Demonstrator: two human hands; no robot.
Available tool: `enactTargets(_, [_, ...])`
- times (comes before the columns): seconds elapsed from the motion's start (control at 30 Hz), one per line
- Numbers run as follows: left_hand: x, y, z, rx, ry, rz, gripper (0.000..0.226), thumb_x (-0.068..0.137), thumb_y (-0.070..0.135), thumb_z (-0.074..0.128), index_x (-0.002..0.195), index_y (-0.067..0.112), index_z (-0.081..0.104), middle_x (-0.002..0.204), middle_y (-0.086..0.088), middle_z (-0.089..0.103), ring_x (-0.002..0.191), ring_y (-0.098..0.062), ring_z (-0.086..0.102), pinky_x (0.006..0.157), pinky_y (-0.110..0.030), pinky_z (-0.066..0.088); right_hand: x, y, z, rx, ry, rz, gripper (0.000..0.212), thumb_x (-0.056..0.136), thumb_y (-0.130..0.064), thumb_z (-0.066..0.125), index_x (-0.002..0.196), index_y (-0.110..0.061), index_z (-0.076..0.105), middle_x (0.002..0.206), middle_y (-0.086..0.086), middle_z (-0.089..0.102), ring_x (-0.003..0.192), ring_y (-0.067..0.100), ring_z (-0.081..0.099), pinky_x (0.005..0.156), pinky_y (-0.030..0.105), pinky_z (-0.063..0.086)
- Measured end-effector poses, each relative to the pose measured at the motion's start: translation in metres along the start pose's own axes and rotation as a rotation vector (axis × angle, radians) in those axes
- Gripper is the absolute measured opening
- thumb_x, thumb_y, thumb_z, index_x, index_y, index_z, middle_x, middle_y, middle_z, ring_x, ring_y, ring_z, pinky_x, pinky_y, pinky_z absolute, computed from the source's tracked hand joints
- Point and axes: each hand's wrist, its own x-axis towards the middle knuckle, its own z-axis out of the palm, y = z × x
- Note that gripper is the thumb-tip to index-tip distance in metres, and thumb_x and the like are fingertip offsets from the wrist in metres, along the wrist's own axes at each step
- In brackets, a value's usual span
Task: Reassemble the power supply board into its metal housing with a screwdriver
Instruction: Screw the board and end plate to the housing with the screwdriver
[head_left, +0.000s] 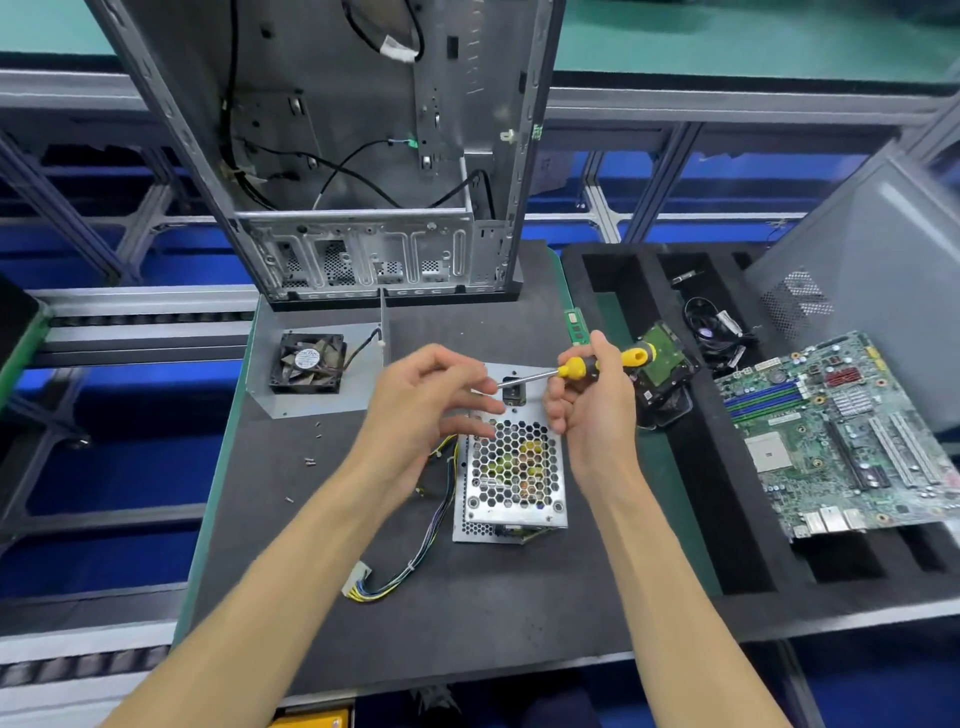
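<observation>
While the metal housing (511, 470) lay on the dark mat (467, 613) with the board inside behind its honeycomb grille, I saw my right hand (589, 402) gripping the yellow screwdriver (576, 366) just above it. My left hand (426, 400) pinched the shaft tip, fingers curled. A wire bundle (410, 561) trailed left.

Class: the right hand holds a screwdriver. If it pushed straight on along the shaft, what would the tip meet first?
Probably the left hand's fingers: the screwdriver in the right hand has its tip at them, above the housing. Depth is unclear.
</observation>
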Motion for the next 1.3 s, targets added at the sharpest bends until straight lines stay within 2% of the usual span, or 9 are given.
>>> enactTargets(0.13, [0.005, -0.007, 0.003, -0.094, 0.058, -0.042, 0.010, 0.089, 0.003, 0.067, 0.079, 0.005, 0.066, 0.074, -0.013, 0.067, 0.066, -0.025, 0.071, 0.054, -0.026, 0.056, 0.000, 0.003, -0.004, 0.106, 0.045, 0.015, 0.039, 0.107, -0.036, 0.047, 0.078, -0.013, 0.060, 0.051, 0.004, 0.053, 0.037, 0.013, 0.045, 0.035, 0.020, 0.035])
enactTargets(0.3, [0.006, -0.011, 0.008, -0.114, -0.009, -0.050, 0.006, 0.090, 0.004, 0.067, 0.084, 0.004, 0.069, 0.088, -0.020, 0.074, 0.088, -0.035, 0.076, 0.066, -0.029, 0.060, -0.001, 0.006, -0.002, 0.148, 0.051, 0.010, 0.037, 0.108, -0.033, 0.045, 0.083, -0.010, 0.059, 0.052, 0.005, 0.055, 0.039, 0.013, 0.048, 0.036, 0.022, 0.040])
enactTargets(0.57, [0.004, -0.016, 0.017, -0.248, -0.006, -0.019, 0.006, 0.092, 0.003, 0.063, 0.088, 0.002, 0.067, 0.099, -0.027, 0.074, 0.096, -0.038, 0.074, 0.074, -0.030, 0.061, -0.001, 0.008, -0.003, 0.193, 0.046, 0.009, 0.036, 0.108, -0.034, 0.045, 0.087, -0.009, 0.059, 0.055, 0.004, 0.056, 0.043, 0.013, 0.050, 0.038, 0.022, 0.042])
enactTargets(1.3, [0.011, -0.015, 0.023, -0.271, 0.028, -0.071, 0.007, 0.092, 0.003, 0.063, 0.095, -0.003, 0.065, 0.098, -0.024, 0.075, 0.095, -0.034, 0.075, 0.073, -0.029, 0.061, 0.000, 0.011, -0.010, 0.193, 0.003, -0.069, 0.034, 0.108, -0.032, 0.043, 0.088, -0.009, 0.059, 0.060, 0.006, 0.059, 0.049, 0.016, 0.055, 0.045, 0.023, 0.047])
